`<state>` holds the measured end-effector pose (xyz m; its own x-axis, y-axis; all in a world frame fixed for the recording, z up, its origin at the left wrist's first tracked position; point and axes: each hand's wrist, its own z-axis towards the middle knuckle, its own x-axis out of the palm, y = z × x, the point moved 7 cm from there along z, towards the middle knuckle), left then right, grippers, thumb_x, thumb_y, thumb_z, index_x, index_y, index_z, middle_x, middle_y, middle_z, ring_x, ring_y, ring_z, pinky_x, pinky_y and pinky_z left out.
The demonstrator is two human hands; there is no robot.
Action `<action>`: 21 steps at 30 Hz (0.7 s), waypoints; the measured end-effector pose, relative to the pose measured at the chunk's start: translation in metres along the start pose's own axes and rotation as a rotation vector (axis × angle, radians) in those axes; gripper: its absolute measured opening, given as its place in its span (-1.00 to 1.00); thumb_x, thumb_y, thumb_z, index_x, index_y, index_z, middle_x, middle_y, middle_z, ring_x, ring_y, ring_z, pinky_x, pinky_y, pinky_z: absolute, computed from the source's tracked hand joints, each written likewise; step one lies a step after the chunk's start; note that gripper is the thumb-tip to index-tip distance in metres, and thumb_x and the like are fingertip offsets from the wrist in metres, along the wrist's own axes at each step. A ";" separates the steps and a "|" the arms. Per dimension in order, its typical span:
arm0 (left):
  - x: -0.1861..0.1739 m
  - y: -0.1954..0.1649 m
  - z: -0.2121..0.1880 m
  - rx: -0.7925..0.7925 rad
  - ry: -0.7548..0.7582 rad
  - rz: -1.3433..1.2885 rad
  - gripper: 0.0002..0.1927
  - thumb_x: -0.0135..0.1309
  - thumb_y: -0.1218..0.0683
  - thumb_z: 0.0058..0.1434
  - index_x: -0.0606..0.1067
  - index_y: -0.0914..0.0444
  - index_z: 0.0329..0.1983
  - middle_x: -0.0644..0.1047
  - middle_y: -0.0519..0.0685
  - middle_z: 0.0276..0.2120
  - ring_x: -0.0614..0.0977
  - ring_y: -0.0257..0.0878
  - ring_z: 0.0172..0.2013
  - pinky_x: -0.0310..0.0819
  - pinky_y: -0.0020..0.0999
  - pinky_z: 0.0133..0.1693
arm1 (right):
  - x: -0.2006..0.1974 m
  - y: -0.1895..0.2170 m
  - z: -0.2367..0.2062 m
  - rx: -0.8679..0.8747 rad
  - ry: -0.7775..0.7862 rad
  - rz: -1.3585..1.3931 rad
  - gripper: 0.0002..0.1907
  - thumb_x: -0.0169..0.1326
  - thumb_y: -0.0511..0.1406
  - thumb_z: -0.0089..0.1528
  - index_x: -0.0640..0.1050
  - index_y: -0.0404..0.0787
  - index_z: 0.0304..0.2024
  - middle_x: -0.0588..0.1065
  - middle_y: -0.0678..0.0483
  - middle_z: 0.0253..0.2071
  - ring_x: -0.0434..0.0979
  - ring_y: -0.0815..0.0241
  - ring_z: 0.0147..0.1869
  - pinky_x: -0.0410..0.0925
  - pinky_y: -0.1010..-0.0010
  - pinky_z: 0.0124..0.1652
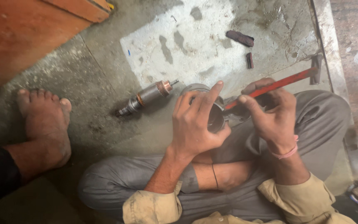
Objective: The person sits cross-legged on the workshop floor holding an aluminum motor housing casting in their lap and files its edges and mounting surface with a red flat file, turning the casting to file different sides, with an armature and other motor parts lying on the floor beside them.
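left hand [195, 124] clasps dark round metal motor housing [217, 118] | right hand [270, 112] grips red-handled hammer [278, 84], shaft at housing | copper-tipped grey armature [146, 97] already out, on concrete floor [104, 70]

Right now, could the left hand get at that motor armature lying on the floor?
Probably not without letting go: the left hand is wrapped around a round metal housing. The armature lies on bare concrete floor just beyond it, nothing between them.
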<state>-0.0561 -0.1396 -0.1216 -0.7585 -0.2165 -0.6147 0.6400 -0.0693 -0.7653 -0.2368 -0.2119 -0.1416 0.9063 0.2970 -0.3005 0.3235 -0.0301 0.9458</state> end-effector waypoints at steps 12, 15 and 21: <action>0.001 -0.003 0.002 0.004 0.019 0.011 -0.10 0.32 0.04 -0.07 0.33 0.16 0.42 0.55 -0.06 -0.12 0.56 -0.05 -0.04 0.46 -0.10 0.07 | -0.004 0.001 0.002 0.001 -0.003 -0.051 -0.81 0.26 -0.46 0.32 0.54 -0.38 -0.06 0.59 0.07 -0.19 0.60 0.34 -0.10 0.45 0.52 -0.08; 0.002 -0.003 0.003 0.015 0.015 0.030 -0.09 0.32 0.04 -0.08 0.33 0.16 0.42 0.55 -0.07 -0.13 0.56 -0.06 -0.06 0.46 -0.12 0.03 | -0.004 0.000 0.002 0.013 0.009 -0.056 -0.80 0.27 -0.46 0.28 0.55 -0.39 -0.08 0.58 0.07 -0.22 0.59 0.35 -0.14 0.45 0.52 -0.13; 0.002 -0.004 0.003 0.008 0.017 0.036 -0.09 0.32 0.04 -0.08 0.33 0.17 0.42 0.55 -0.07 -0.14 0.56 -0.07 -0.05 0.46 -0.12 0.04 | -0.006 -0.004 0.003 0.027 -0.003 -0.120 -0.82 0.28 -0.46 0.29 0.56 -0.39 -0.10 0.58 0.05 -0.25 0.59 0.34 -0.16 0.43 0.52 -0.16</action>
<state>-0.0597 -0.1431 -0.1191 -0.7369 -0.2025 -0.6450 0.6678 -0.0698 -0.7411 -0.2427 -0.2166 -0.1439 0.8616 0.2971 -0.4116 0.4367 -0.0205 0.8994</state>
